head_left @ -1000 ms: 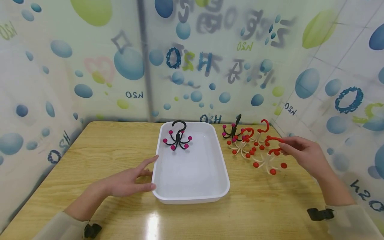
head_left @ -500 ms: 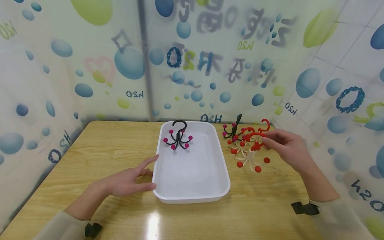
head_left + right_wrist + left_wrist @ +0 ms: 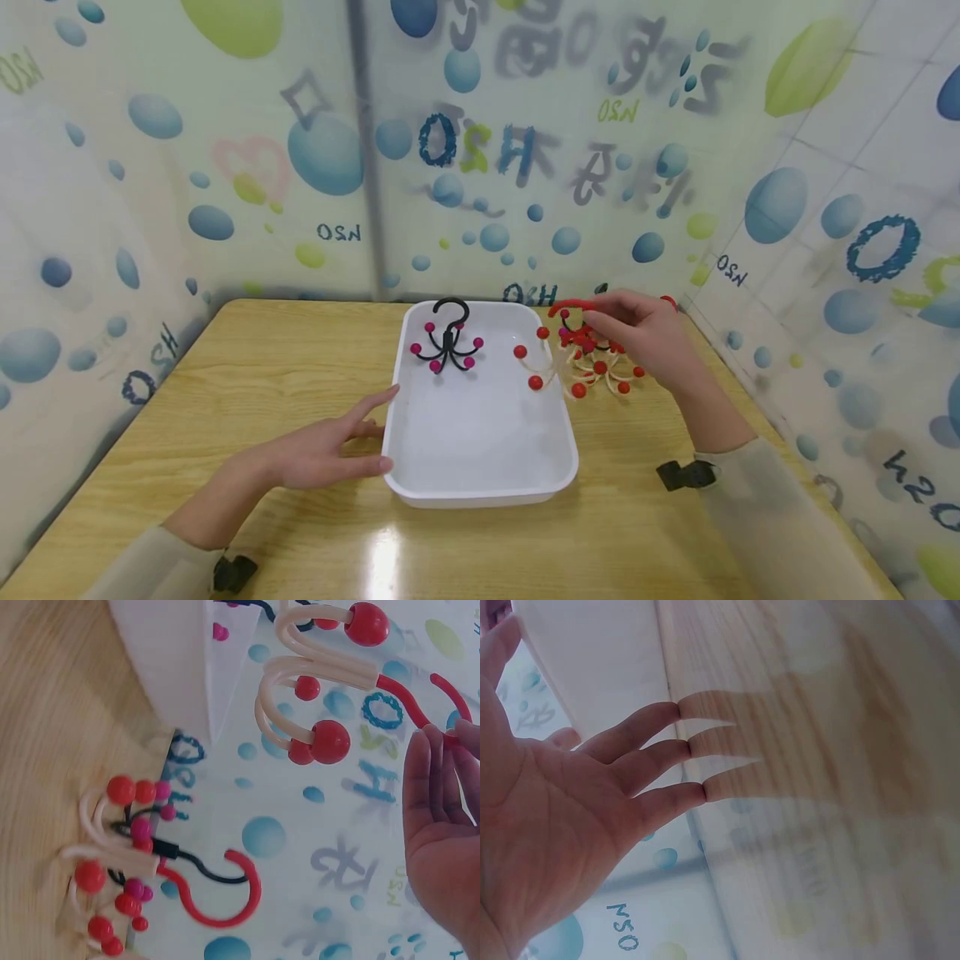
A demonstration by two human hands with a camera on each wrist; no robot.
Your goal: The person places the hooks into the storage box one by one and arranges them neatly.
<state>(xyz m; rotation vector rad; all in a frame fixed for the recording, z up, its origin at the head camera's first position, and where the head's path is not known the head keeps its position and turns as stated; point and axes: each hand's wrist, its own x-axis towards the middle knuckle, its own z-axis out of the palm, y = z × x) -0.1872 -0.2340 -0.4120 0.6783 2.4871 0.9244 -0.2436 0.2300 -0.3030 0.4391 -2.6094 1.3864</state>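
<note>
My right hand (image 3: 641, 333) pinches the red hook end of a red-and-cream multi-arm hanger hook (image 3: 330, 671). Its curved cream arms end in red balls and hang over the right rim of the white tray (image 3: 480, 442), above the surface. Inside the tray, at the back left, stands a black multi-arm hanger hook (image 3: 447, 343) with magenta balls. My left hand (image 3: 322, 454) has its fingers spread, with thumb and index tips at the tray's left rim. The left wrist view shows three straight fingertips (image 3: 671, 793) against the wooden tabletop.
Right of the tray, more red-and-cream hanger hooks (image 3: 124, 859) lie clustered with another black one (image 3: 169, 847), partly hidden behind my right hand in the head view. Patterned curtain walls (image 3: 300, 167) enclose the wooden table (image 3: 262, 358) at the back and sides.
My right hand has carried the red-and-cream hanger hook leftward and away from me, from the table's right side to the tray's right rim. My left hand stays at the tray.
</note>
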